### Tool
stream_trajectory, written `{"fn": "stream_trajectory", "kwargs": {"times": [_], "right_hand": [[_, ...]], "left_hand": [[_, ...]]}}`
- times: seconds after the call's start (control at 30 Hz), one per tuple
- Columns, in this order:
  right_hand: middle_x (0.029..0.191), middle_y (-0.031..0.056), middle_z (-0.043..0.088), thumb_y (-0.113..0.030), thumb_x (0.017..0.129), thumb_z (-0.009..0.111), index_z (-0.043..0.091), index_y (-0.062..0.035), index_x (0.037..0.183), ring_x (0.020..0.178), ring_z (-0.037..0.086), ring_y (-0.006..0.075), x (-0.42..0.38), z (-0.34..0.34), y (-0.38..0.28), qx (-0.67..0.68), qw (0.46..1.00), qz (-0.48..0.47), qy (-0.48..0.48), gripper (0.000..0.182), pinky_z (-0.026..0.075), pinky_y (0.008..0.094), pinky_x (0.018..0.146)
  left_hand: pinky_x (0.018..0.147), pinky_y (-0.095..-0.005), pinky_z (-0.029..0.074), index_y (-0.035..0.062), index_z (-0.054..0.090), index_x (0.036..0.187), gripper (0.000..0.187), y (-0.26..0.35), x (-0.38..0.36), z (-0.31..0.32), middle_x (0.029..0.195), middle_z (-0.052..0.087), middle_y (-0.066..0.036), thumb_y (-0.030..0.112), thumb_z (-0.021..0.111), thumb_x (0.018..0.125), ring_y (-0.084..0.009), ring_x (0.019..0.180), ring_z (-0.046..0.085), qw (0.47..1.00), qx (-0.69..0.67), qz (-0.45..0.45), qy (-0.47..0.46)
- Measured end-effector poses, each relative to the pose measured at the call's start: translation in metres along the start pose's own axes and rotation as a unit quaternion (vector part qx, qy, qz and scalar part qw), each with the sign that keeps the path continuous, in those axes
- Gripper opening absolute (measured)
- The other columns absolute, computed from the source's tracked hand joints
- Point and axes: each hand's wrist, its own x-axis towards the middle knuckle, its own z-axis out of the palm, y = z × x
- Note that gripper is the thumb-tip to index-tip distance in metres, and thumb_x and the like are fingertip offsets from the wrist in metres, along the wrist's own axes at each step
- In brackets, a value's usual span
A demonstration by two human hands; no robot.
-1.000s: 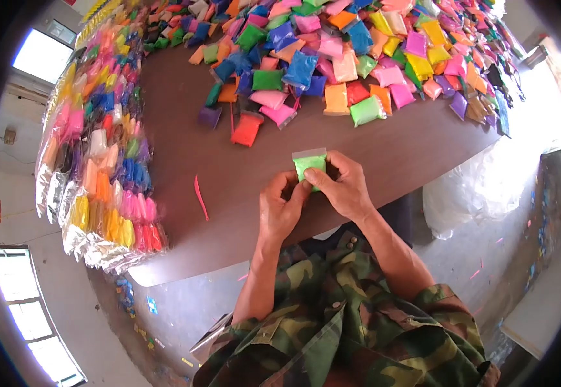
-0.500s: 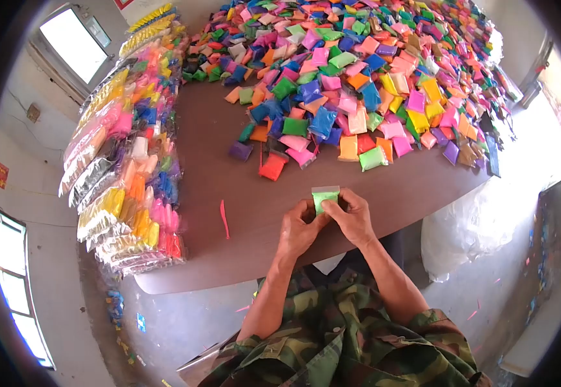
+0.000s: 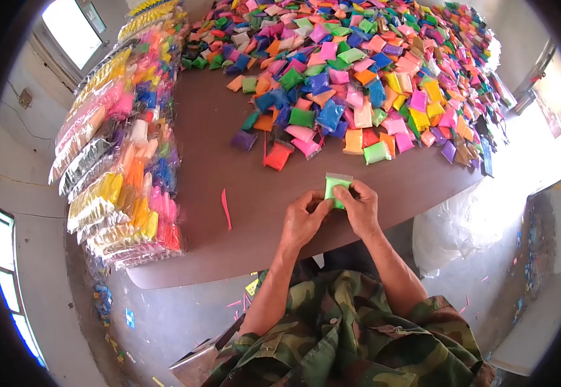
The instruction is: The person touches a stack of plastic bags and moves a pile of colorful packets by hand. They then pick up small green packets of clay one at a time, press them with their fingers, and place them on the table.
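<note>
A small light-green packet (image 3: 336, 187) with a clear top strip is held upright above the table's near edge. My left hand (image 3: 306, 216) is closed on its lower left side, thumb pressed to the front. On the right side my right hand (image 3: 360, 209) grips it too, its thumb lying across the packet's face. Fingers behind the packet are hidden. To the left on the brown table (image 3: 209, 142) lies a pink plastic knife-shaped tool (image 3: 225, 209). A red packet (image 3: 278, 155) and another light-green packet (image 3: 377, 153) lie beyond my hands.
A large heap of coloured packets (image 3: 332, 77) covers the table's far side. Stacked clear bags of coloured packets (image 3: 119, 161) line the left edge. A big translucent plastic bag (image 3: 448, 229) stands off the right edge. Scraps litter the floor.
Both hands have lifted the light-green packet slightly up and to the right in view. The camera view has shifted a little, and the grip stays on the packet.
</note>
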Motion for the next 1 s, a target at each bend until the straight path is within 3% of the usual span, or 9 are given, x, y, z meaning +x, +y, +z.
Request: {"fn": "stream_trajectory", "kwargs": {"times": [0.2, 0.3, 0.43, 0.53, 0.63, 0.73, 0.83, 0.93, 1.0], "right_hand": [[0.090, -0.0070, 0.064, -0.019, 0.107, 0.066, 0.073, -0.0004, 0.114, 0.079, 0.052, 0.0012, 0.001, 0.003, -0.014, -0.012, 0.999, -0.018, -0.037, 0.021, 0.044, 0.0215, 0.067], [0.087, -0.0071, 0.062, -0.019, 0.108, 0.064, 0.074, -0.0001, 0.106, 0.080, 0.052, 0.0012, 0.001, -0.003, -0.005, -0.013, 0.999, 0.009, -0.042, 0.021, 0.044, 0.0214, 0.068], [0.084, -0.0078, 0.060, -0.019, 0.108, 0.065, 0.073, 0.0003, 0.100, 0.077, 0.050, 0.0011, 0.000, 0.004, -0.007, 0.021, 0.999, -0.017, -0.020, 0.023, 0.042, 0.0221, 0.064], [0.082, -0.0080, 0.058, -0.020, 0.108, 0.065, 0.074, -0.0011, 0.101, 0.075, 0.047, 0.0010, 0.001, 0.003, -0.001, -0.054, 0.996, -0.055, -0.035, 0.023, 0.041, 0.0226, 0.063], [0.080, -0.0075, 0.057, -0.021, 0.108, 0.065, 0.074, -0.0020, 0.102, 0.074, 0.048, 0.0014, 0.001, -0.001, -0.001, -0.073, 0.993, -0.050, -0.072, 0.022, 0.043, 0.0231, 0.064], [0.078, -0.0073, 0.054, -0.022, 0.108, 0.065, 0.073, -0.0023, 0.107, 0.072, 0.048, 0.0015, -0.002, 0.003, -0.014, 0.023, 0.998, 0.021, -0.049, 0.022, 0.044, 0.0234, 0.064], [0.081, -0.0053, 0.060, -0.021, 0.106, 0.066, 0.073, -0.0009, 0.111, 0.075, 0.053, 0.0023, 0.002, -0.001, -0.002, 0.015, 0.996, 0.030, -0.085, 0.022, 0.047, 0.0240, 0.066], [0.088, -0.0005, 0.068, -0.016, 0.103, 0.068, 0.073, 0.0000, 0.112, 0.080, 0.059, 0.0054, 0.001, 0.002, -0.001, -0.105, 0.988, -0.074, -0.090, 0.019, 0.050, 0.0265, 0.070], [0.093, 0.0066, 0.073, -0.011, 0.100, 0.071, 0.072, 0.0015, 0.112, 0.085, 0.063, 0.0099, 0.000, 0.001, -0.005, -0.088, 0.990, -0.063, -0.091, 0.018, 0.053, 0.0312, 0.074]], "left_hand": [[0.062, -0.0256, 0.049, -0.0023, 0.070, 0.111, 0.017, -0.013, 0.005, -0.004, 0.080, 0.069, -0.001, 0.012, 0.071, 0.103, -0.0067, 0.070, 0.061, 0.998, 0.049, 0.032, 0.007], [0.062, -0.0252, 0.049, -0.0015, 0.070, 0.110, 0.016, -0.014, 0.004, -0.003, 0.079, 0.069, 0.000, 0.013, 0.072, 0.103, -0.0066, 0.069, 0.060, 0.999, 0.027, 0.044, -0.007], [0.069, -0.0254, 0.051, -0.0019, 0.072, 0.114, 0.020, -0.008, -0.001, 0.001, 0.087, 0.072, -0.001, 0.014, 0.072, 0.102, -0.0062, 0.077, 0.061, 0.999, 0.011, 0.033, 0.015], [0.076, -0.0257, 0.052, -0.0022, 0.074, 0.116, 0.022, -0.004, -0.001, 0.002, 0.094, 0.073, -0.001, 0.015, 0.072, 0.102, -0.0062, 0.085, 0.063, 0.998, -0.033, 0.049, 0.036], [0.081, -0.0249, 0.052, -0.0015, 0.074, 0.116, 0.021, -0.011, 0.003, 0.000, 0.099, 0.073, 0.000, 0.015, 0.072, 0.103, -0.0062, 0.089, 0.063, 0.996, -0.040, 0.060, 0.048], [0.082, -0.0251, 0.052, -0.0016, 0.075, 0.115, 0.021, -0.014, 0.002, -0.002, 0.100, 0.074, 0.000, 0.015, 0.072, 0.103, -0.0065, 0.090, 0.064, 0.995, -0.043, 0.067, 0.063], [0.082, -0.0253, 0.052, -0.0019, 0.075, 0.117, 0.022, -0.012, 0.003, 0.000, 0.101, 0.074, -0.001, 0.015, 0.073, 0.103, -0.0069, 0.091, 0.064, 0.993, -0.046, 0.054, 0.095], [0.082, -0.0252, 0.052, -0.0021, 0.074, 0.118, 0.025, -0.008, 0.005, 0.004, 0.102, 0.074, -0.002, 0.017, 0.075, 0.101, -0.0072, 0.091, 0.064, 0.990, -0.051, 0.046, 0.125], [0.082, -0.0252, 0.052, -0.0024, 0.074, 0.119, 0.027, -0.010, 0.002, 0.004, 0.103, 0.073, -0.003, 0.018, 0.076, 0.101, -0.0073, 0.092, 0.064, 0.989, -0.075, 0.055, 0.112]]}}
